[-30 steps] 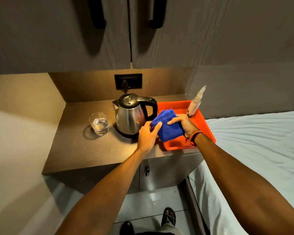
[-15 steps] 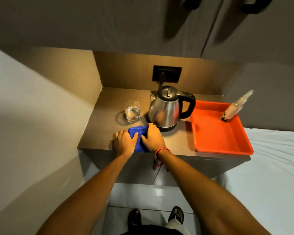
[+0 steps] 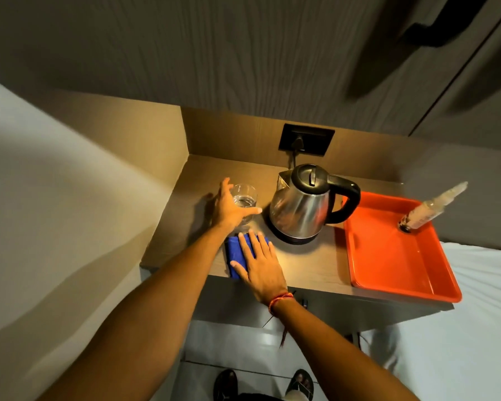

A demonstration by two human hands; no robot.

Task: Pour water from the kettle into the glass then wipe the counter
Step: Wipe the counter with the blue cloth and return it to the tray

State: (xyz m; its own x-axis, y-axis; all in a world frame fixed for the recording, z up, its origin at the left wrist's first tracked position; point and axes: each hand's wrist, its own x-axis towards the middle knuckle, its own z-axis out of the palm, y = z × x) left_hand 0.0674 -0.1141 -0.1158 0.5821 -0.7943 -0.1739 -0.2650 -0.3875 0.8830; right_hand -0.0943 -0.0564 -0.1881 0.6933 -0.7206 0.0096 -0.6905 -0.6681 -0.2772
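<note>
A clear glass with some water stands on the brown counter, left of the steel kettle, which sits on its base. My left hand curves around the glass from the left, fingers spread and thumb across its near side, not clearly closed on it. A folded blue cloth lies near the counter's front edge, just in front of the glass. My right hand lies flat on the cloth, pressing it down and covering most of it.
An orange tray on the counter's right end holds a tilted spray bottle. A wall socket with the kettle's plug is behind the kettle. Cupboards hang overhead, a wall stands left, a white bed right.
The cloth went from over the tray to the counter's front edge before the glass. My left hand has left the cloth and reached up around the glass; my right hand stays on the cloth.
</note>
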